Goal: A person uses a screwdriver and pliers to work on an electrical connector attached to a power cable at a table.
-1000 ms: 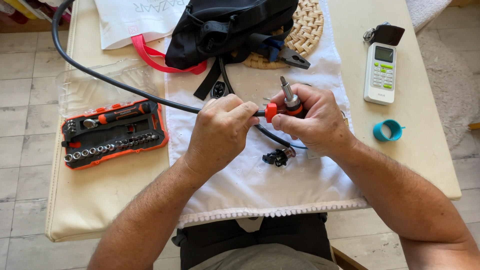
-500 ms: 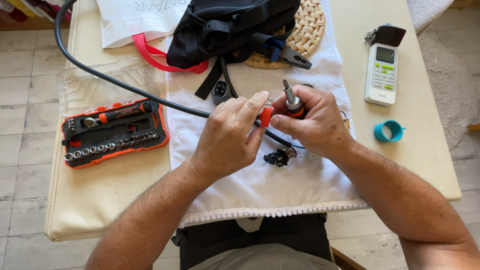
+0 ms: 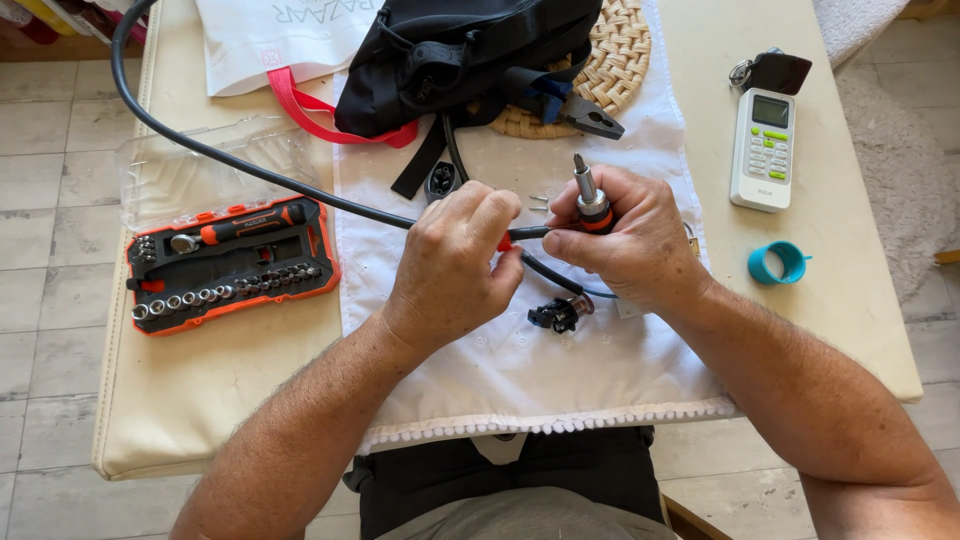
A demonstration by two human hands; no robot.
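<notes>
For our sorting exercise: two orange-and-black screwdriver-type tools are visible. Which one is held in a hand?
The stubby driver gripped in the right hand, bit pointing up; the longer one lies in the tool case.

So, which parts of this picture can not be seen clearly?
- Head view: the handle of the screwdriver is hidden inside the right hand.
- Where the black cable is gripped, the left hand covers it.
- The cable's far end is cut off by the top edge.
- The socket set: bit sizes are too small to tell.
- The black bag hides part of the woven mat.
</notes>
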